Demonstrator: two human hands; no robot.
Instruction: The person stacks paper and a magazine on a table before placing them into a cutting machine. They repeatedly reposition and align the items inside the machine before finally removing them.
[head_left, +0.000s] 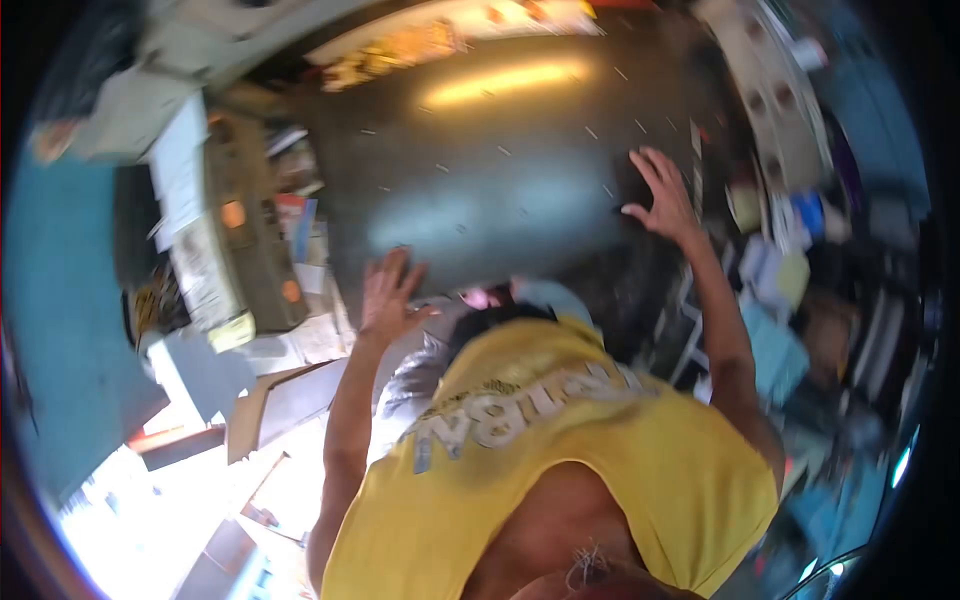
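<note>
A wide dark glossy surface (480, 180) with short pale marks scattered over it lies in front of me and reflects a blue-white glow and a yellow light streak. My left hand (390, 295) is at its near left corner, palm down, fingers spread and slightly blurred. Farther forward, my right hand (665, 197) reaches over the right side of the surface. Its fingers are apart and a little bent, with the thumb stretched out toward the middle. Neither hand shows anything in its grasp.
Beige panels with round holes stand to the left (265, 230) and right (775, 95). A brightly lit orange-yellow strip (390, 55) runs along the far edge. Boxes and papers crowd the left, including an open cardboard box (245, 420). Mixed clutter (780, 270) fills the right.
</note>
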